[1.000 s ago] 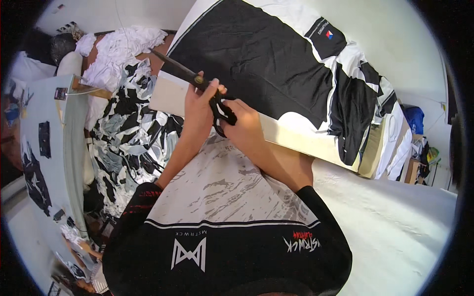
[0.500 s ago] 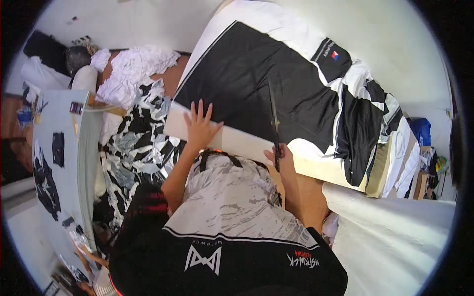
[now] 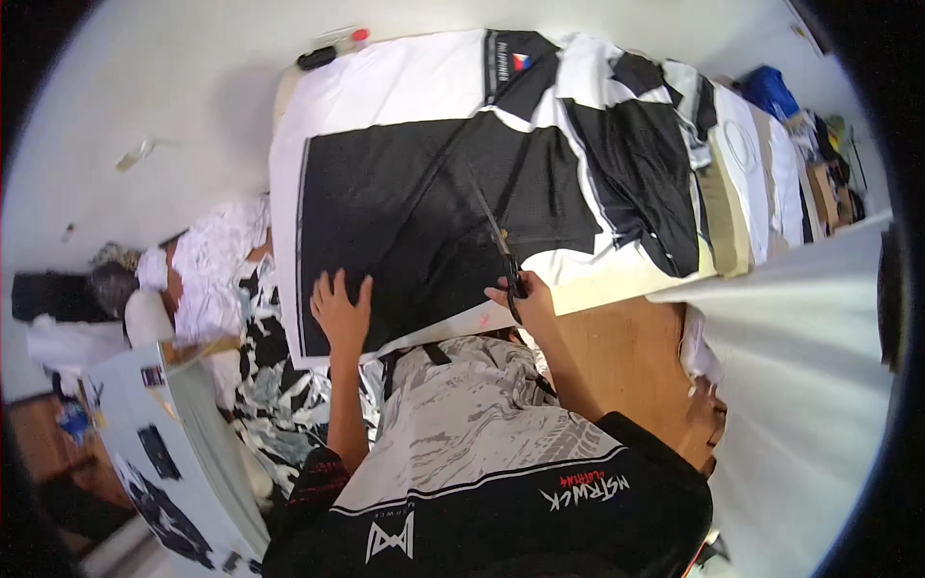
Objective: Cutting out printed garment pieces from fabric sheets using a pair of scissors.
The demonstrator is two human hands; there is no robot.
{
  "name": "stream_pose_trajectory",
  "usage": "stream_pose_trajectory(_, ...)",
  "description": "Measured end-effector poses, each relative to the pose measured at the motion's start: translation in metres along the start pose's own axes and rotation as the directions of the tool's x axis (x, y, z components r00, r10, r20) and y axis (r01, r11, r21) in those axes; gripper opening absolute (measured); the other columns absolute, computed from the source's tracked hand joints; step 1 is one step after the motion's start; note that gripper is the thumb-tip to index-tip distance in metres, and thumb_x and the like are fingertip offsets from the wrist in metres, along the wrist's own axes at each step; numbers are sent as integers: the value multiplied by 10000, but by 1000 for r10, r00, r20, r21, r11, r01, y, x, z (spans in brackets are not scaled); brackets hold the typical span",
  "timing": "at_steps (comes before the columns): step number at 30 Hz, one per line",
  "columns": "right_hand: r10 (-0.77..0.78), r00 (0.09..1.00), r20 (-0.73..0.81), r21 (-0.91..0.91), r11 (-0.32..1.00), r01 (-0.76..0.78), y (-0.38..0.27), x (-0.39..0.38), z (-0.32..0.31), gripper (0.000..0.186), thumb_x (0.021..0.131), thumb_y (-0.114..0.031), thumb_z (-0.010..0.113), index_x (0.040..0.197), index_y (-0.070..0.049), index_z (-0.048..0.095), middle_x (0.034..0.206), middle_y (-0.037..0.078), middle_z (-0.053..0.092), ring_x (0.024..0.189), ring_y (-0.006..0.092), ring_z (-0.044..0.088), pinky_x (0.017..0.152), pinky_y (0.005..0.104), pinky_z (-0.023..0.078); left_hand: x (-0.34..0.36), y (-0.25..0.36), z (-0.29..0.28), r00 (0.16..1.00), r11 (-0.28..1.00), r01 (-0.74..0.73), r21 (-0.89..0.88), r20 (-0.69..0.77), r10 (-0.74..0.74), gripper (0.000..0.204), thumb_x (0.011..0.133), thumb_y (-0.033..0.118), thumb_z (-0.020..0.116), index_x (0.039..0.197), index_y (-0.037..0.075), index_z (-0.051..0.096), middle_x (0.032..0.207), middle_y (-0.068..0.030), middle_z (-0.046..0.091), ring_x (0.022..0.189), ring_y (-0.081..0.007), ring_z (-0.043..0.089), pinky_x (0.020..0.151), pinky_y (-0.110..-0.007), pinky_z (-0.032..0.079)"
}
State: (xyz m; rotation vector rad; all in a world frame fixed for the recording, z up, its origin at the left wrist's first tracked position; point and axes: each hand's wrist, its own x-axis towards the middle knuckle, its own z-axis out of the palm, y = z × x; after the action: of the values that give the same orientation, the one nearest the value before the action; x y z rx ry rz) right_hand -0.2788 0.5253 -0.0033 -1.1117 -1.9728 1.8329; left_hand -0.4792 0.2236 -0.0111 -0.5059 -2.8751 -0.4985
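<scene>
A large fabric sheet with a black panel (image 3: 385,212) and white borders lies over the table in front of me. My left hand (image 3: 340,313) rests on the panel's lower left part, fingers spread, holding nothing. My right hand (image 3: 530,301) grips the black handles of a pair of long scissors (image 3: 501,236) near the table's front edge. Their blades point away from me over the black cloth; whether they are apart is hard to make out. Wrinkles run across the panel near the blades.
Piled black and white fabric (image 3: 655,144) covers the table's right end. Cloth scraps (image 3: 289,385) heap up at my left, beside a pale table (image 3: 183,462). A white sheet (image 3: 800,385) hangs at right. A person's foot (image 3: 708,424) shows on the brown floor.
The view has turned, so the table appears more level. My left hand has moved from the white near border onto the black panel. The scissors stay in my right hand.
</scene>
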Motion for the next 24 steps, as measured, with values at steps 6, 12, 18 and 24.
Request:
stream_pose_trajectory(6, -271, 940, -207, -424, 891, 163, -40, 108, -59, 705, 687, -452, 1014, 1035, 59, 676, 852, 138, 732, 764, 195, 674, 727, 350, 542, 138, -79, 90, 997, 966, -73, 246, 35, 67, 697, 1069, 583, 526, 1636, 186, 444, 1692, -246, 357, 1544, -491, 331, 1193, -686, 303)
stream_pose_trajectory(12, -303, 842, -446, -609, 792, -38, -5, 183, -128, 852, 637, -514, 1012, 1175, 45, 659, 1009, 252, 765, 955, 392, 758, 833, 436, 579, 156, -120, 92, 974, 938, 143, 315, 125, -190, 792, 1050, 714, 429, 1700, 279, 305, 1771, -120, 243, 1633, -391, 167, 1214, -754, 163)
stream_pose_trajectory(18, -334, 791, -514, -546, 838, -1, 3, 212, -177, 589, 710, -274, 981, 1103, 22, 658, 881, 209, 760, 807, 323, 754, 770, 404, 572, 228, -63, 110, 977, 952, 152, 267, -184, -104, 691, 1027, 584, 608, 1513, 93, 576, 1595, -273, 456, 1484, -475, 404, 1183, -629, 325)
stream_pose_trajectory(24, -448, 814, -369, -518, 827, 221, -64, 398, -168, 564, 806, -402, 944, 1093, -11, 656, 809, 219, 721, 708, 298, 710, 682, 419, 540, 403, 99, 208, 930, 936, -348, -57, -145, 337, 636, 1021, 435, 697, 1547, 111, 548, 1569, -285, 504, 1468, -474, 456, 1218, -557, 346)
